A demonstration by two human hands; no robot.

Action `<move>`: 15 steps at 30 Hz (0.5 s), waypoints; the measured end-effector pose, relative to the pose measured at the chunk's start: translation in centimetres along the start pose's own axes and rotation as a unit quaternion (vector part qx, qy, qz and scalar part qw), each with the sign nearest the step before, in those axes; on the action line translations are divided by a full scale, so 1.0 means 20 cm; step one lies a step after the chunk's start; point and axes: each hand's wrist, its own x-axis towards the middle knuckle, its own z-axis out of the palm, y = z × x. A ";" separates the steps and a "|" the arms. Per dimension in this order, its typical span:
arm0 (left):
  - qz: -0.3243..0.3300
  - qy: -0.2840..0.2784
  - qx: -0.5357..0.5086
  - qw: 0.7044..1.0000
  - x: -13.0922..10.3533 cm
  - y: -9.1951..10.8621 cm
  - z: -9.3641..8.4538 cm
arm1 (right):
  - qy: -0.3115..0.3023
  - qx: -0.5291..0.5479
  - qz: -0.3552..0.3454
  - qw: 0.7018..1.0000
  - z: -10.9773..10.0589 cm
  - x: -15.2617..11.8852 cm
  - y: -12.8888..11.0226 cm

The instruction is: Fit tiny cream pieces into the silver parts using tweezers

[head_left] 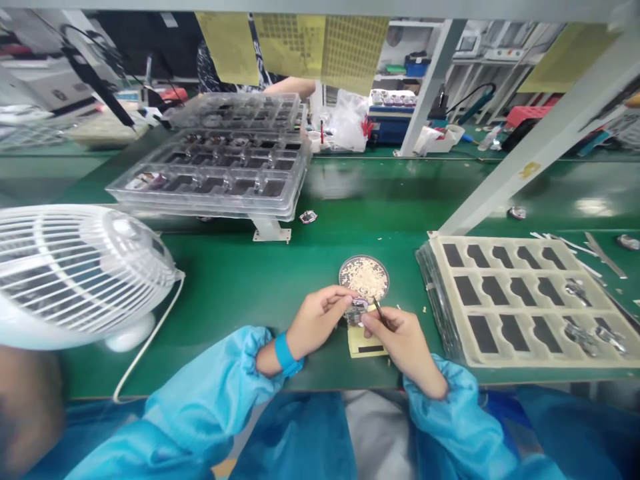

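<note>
Between thumb and fingers, my left hand [320,321] pinches a small electronic assembly [357,312] with a metallic, purplish edge. Dark tweezers [381,313] are gripped in my right hand [404,340], their tip close to the assembly's right side. Just behind both hands sits a round dish [364,275] full of tiny pale pieces. A yellow pad [361,345] with a dark strip lies under the hands on the green table. Fine detail of the assembly is hidden by my fingers.
A stacked cream tray [463,303] with a few metallic parts stands at right. Clear trays [210,180] rest on a raised stand at back left. A white fan [80,273] fills the left side. A slanted metal post [520,133] crosses the right. A person [290,87] is behind the trays.
</note>
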 end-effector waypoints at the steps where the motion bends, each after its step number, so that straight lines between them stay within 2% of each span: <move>1: 0.000 0.000 0.002 1.000 0.00 0.00 0.00 | 0.004 -0.004 -0.001 1.000 0.00 0.00 0.00; 10: 0.028 -0.042 0.000 0.999 -0.03 0.01 0.00 | 0.025 -0.008 0.014 1.000 -0.01 0.01 0.02; 15: 0.061 -0.053 0.066 0.995 -0.04 -0.02 0.01 | 0.041 -0.007 0.016 0.999 -0.01 0.01 0.02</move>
